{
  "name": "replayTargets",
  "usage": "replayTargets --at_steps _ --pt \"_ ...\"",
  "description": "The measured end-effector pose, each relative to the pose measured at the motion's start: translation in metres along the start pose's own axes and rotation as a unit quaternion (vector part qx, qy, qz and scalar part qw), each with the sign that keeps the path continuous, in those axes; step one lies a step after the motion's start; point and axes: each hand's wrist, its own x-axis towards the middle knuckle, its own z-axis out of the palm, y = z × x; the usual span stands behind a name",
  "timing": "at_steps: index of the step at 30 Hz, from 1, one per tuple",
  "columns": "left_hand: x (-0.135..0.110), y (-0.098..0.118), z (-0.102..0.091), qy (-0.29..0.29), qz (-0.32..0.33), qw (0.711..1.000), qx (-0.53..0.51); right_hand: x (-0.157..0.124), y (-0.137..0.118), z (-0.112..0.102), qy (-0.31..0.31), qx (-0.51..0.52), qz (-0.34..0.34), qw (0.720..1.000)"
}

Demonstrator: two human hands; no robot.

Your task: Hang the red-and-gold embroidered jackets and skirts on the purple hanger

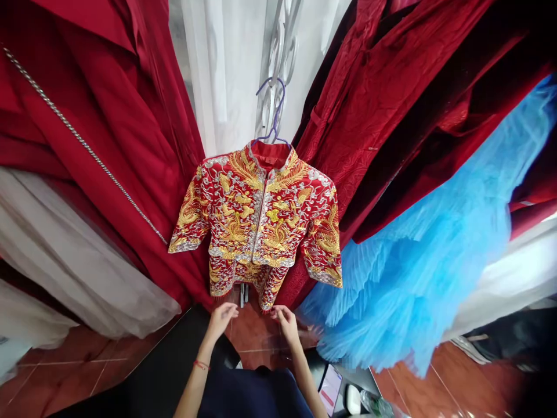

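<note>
On purple hanger (284,90), embroidered jacket (278,215) hangs btwn red garments (122,110), patterned lower panels (272,284) beneath. Our L hand (223,318) near one panel corner, R hand (286,320) by other, thumb + fingers close; can't tell if either pinches panels. Risk: we tug hard/unevenly, hanger poss. tips, jacket slides off onto tile floor (256,334)

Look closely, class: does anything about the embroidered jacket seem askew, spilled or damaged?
The jacket hangs slightly askew on its purple hanger: the sleeve at picture right ends lower than the other, though camera tilt may contribute. No spill or damage stands out.
</note>
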Motion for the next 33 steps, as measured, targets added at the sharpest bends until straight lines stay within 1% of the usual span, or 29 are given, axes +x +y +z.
replayTargets --at_steps 1,2,4,6,10,13,15,16,17,18,21,22,24,26,27,29,31,33 --pt "-0.004 0.000 0.010 -0.030 -0.007 0.999 -0.010 -0.002 -0.001 0.004 -0.014 0.004 0.004 1.000" --pt "-0.005 0.003 0.018 -0.047 -0.010 0.999 -0.016 -0.002 -0.003 0.007 -0.024 0.009 0.006 1.000" --pt "-0.003 0.014 0.025 -0.046 -0.011 0.999 -0.016 0.003 -0.010 0.005 -0.029 0.018 0.007 0.999" --pt "0.003 0.029 0.025 -0.031 -0.013 0.999 -0.016 0.010 -0.021 -0.002 -0.017 0.024 0.004 1.000" --pt "0.012 0.052 0.020 -0.030 -0.004 0.999 -0.022 0.025 -0.042 -0.022 0.008 0.033 -0.004 0.999" --pt "0.022 0.069 0.019 -0.011 0.015 0.999 -0.030 0.035 -0.058 -0.030 0.015 0.028 -0.017 0.999" --pt "0.035 0.090 0.015 -0.002 0.036 0.999 -0.022 0.042 -0.072 -0.033 0.012 0.010 -0.035 0.999" --pt "0.043 0.105 0.012 0.005 0.057 0.998 -0.010 0.046 -0.080 -0.034 0.007 -0.004 -0.047 0.999" --pt "0.051 0.123 0.007 0.012 0.082 0.997 0.007 0.049 -0.089 -0.035 0.000 -0.018 -0.059 0.998" --pt "0.060 0.144 0.000 0.032 0.120 0.992 0.030 0.053 -0.099 -0.036 -0.008 -0.032 -0.072 0.997" --pt "0.081 0.222 -0.018 0.107 0.231 0.965 0.068 0.060 -0.129 -0.038 -0.021 -0.062 -0.103 0.992" --pt "0.086 0.250 -0.021 0.118 0.269 0.953 0.069 0.061 -0.137 -0.038 -0.023 -0.066 -0.112 0.991" --pt "0.091 0.302 -0.020 0.110 0.334 0.933 0.079 0.061 -0.150 -0.035 -0.028 -0.061 -0.127 0.990" --pt "0.093 0.347 -0.010 0.105 0.392 0.906 0.120 0.057 -0.155 -0.031 -0.040 -0.041 -0.134 0.989" --pt "0.094 0.365 -0.002 0.113 0.419 0.890 0.141 0.056 -0.156 -0.028 -0.049 -0.029 -0.133 0.989" --pt "0.096 0.394 0.014 0.127 0.454 0.864 0.178 0.053 -0.153 -0.022 -0.069 -0.008 -0.122 0.990" --pt "0.101 0.412 0.028 0.144 0.467 0.846 0.214 0.054 -0.147 -0.017 -0.087 0.003 -0.109 0.990" --pt "0.106 0.421 0.038 0.164 0.467 0.836 0.238 0.058 -0.141 -0.013 -0.102 0.014 -0.099 0.990"
